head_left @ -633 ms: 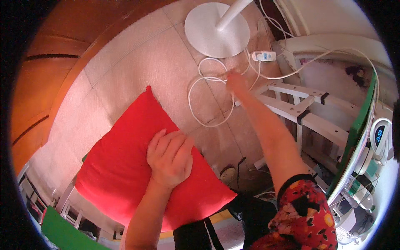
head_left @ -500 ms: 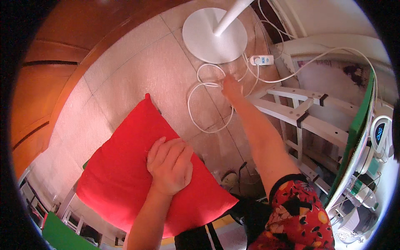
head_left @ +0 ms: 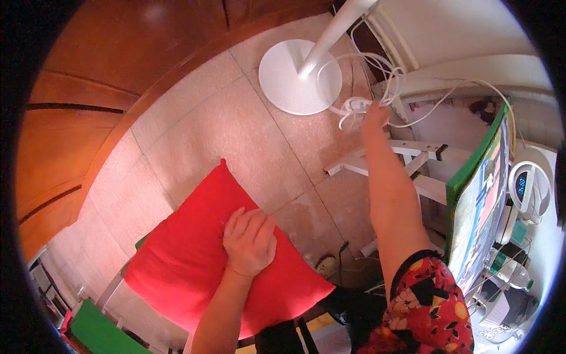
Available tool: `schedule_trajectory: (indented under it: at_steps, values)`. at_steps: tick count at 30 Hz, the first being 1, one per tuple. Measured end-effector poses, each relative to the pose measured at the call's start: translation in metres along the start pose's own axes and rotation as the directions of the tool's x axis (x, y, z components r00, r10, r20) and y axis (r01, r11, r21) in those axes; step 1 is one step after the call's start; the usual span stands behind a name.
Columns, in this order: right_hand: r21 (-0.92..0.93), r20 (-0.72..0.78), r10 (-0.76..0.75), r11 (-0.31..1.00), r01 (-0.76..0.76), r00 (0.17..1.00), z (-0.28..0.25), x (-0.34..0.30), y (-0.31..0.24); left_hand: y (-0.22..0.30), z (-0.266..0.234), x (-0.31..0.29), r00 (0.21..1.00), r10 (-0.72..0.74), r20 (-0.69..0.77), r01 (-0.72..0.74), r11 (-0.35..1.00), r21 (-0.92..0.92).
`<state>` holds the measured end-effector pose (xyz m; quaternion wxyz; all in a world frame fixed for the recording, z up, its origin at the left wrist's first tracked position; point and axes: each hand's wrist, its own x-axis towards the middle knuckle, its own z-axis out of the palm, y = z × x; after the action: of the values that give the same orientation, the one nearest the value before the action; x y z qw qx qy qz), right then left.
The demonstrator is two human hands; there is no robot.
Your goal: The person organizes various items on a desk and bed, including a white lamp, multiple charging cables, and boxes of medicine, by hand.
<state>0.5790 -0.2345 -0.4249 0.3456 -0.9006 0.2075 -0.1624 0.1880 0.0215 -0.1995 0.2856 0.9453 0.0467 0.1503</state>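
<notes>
A red square cushion point(head_left: 194, 253) lies in front of my body. My left hand point(head_left: 250, 242) rests on top of it, palm down, with the fingers loosely bent and slightly apart. Far out to the right, my right hand point(head_left: 375, 115) is closed on a white cable point(head_left: 390, 74), whose loops hang in front of its fingers and beyond. Close by is a small white power strip point(head_left: 356, 105), partly covered by the cable; whether my fingers touch it I cannot tell.
A white round stand base point(head_left: 289, 88) with a slanting pole stands on the tiled floor point(head_left: 236, 130). A white folding ladder point(head_left: 427, 186) leans under my right arm. Beside it are a green-edged board point(head_left: 477, 153) and a shelf with a white digital clock point(head_left: 522, 183). Wooden cabinets point(head_left: 76, 141) line the left.
My right hand has moved farther out and right, carrying the white cable's loops off the open floor toward the wall. My left hand stays on the cushion. The view has shifted a little.
</notes>
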Motion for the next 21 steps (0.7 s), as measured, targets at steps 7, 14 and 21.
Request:
schedule_trajectory:
  at_steps: [7,14,21]
  values:
    - [0.765,0.173,0.093,0.614,-0.193,0.981,0.025,0.019,-0.13,-0.009,-0.005,-0.006,1.0,-0.016,-0.011,0.016,0.999,0.033]
    - [0.657,0.349,0.024,0.706,-0.264,0.937,0.013,-0.062,-0.069,-0.011,-0.003,-0.009,0.999,0.025,-0.024,-0.024,0.999,0.027]
    - [0.525,0.638,0.084,0.679,-0.513,0.765,-0.128,-0.242,-0.104,-0.014,-0.004,-0.002,0.996,0.002,0.092,-0.015,0.991,0.134]
